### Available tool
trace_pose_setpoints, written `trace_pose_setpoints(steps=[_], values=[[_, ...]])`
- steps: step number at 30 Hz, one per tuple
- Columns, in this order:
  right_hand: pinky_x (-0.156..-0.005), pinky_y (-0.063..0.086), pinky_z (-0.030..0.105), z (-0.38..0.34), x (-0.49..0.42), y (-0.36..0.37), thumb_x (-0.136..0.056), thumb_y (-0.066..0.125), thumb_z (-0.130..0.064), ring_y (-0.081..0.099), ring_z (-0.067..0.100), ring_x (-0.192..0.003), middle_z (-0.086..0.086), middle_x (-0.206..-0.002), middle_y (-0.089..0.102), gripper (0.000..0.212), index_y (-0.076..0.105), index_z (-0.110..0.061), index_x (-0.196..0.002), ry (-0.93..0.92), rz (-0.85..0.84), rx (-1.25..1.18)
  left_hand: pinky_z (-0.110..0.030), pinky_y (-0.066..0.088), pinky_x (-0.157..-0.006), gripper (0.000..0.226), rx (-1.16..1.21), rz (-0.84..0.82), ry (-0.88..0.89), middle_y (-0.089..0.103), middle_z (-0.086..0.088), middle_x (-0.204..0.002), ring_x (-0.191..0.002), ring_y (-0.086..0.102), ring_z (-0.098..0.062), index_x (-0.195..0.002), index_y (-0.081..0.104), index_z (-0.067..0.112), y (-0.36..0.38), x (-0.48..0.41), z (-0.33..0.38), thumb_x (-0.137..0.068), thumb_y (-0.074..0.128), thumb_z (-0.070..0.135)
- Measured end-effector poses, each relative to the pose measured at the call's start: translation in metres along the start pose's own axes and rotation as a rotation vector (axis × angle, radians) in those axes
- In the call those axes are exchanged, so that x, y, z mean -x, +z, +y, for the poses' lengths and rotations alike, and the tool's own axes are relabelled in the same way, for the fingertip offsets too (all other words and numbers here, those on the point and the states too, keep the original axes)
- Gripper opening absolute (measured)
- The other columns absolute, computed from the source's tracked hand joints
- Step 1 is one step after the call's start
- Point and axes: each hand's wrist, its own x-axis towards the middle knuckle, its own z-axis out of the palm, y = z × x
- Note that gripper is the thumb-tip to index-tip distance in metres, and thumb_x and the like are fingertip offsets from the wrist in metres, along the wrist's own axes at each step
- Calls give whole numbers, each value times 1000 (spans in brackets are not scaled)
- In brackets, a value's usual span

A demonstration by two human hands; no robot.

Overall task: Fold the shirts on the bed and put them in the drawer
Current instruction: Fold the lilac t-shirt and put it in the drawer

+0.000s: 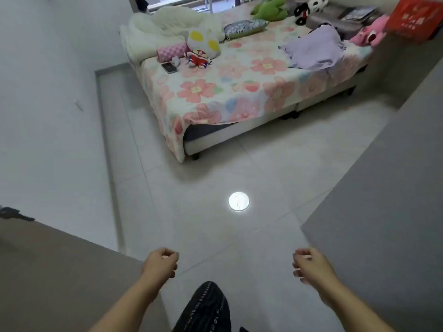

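Observation:
A crumpled lilac shirt (314,52) lies on the right side of the bed (215,92), which has a flowered sheet. The bed stands across the tiled floor, far from me. My left hand (161,262) and my right hand (310,265) hang low in front of me over the floor, both with fingers curled and nothing in them. No drawer can be made out.
Plush toys (201,47), a phone (169,67), pillows (245,28) and a white duvet (163,27) lie on the bed. A grey cabinet side (383,188) rises on the right, a brown surface (60,271) at lower left. A lamp reflection (238,201) shines on the floor.

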Motion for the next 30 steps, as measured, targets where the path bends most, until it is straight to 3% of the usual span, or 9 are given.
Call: trace_pose_setpoints(steps=[7, 14, 19, 22, 26, 30], values=[[-67, 46, 30, -58, -71, 11, -89, 57, -15, 63, 23, -73, 10, -93, 63, 12, 55, -16, -100, -30, -13, 48, -24, 28, -51, 11, 50, 65, -169, 55, -16, -68, -54, 48, -22, -83, 57, -2, -3, -74, 23, -91, 53, 4], [-63, 45, 28, -235, -168, 25, -91, 56, -14, 65, 19, -70, 7, -87, 62, 9, 55, -19, -99, -225, 72, 6, -26, 31, -52, 13, 71, -35, -121, 57, -16, -71, -56, 49, -23, -88, 58, -1, 6, -195, 163, -93, 51, 9], [-62, 46, 28, -342, -224, 5, -93, 55, -19, 65, 19, -76, 5, -89, 62, 9, 54, -22, -101, -298, 130, 41, -29, 40, -59, 14, 83, -142, 154, 61, -15, -81, -68, 57, -25, -92, 59, 4, 16, -263, 332, -95, 51, 15], [-65, 46, 30, -355, -264, -13, -93, 55, -17, 64, 21, -75, 8, -89, 62, 9, 54, -20, -101, -196, 181, 25, -28, 44, -62, 11, 85, -225, 327, 63, -11, -81, -69, 58, -22, -91, 60, 11, 38, -291, 438, -95, 51, 16], [-69, 45, 32, -348, -323, -44, -89, 59, -12, 64, 27, -69, 12, -83, 63, 11, 58, -10, -100, 17, 306, -47, -16, 43, -52, 12, 111, -310, 501, 59, -5, -68, -59, 53, -15, -85, 61, 11, 80, -331, 549, -93, 53, 8], [-69, 47, 31, -379, -403, -76, -84, 65, -9, 65, 28, -63, 12, -78, 63, 14, 60, -8, -97, 89, 403, -118, -26, 41, -56, 15, 63, -299, 540, 58, -2, -58, -53, 50, -16, -80, 63, 12, 122, -392, 630, -93, 55, 8]])
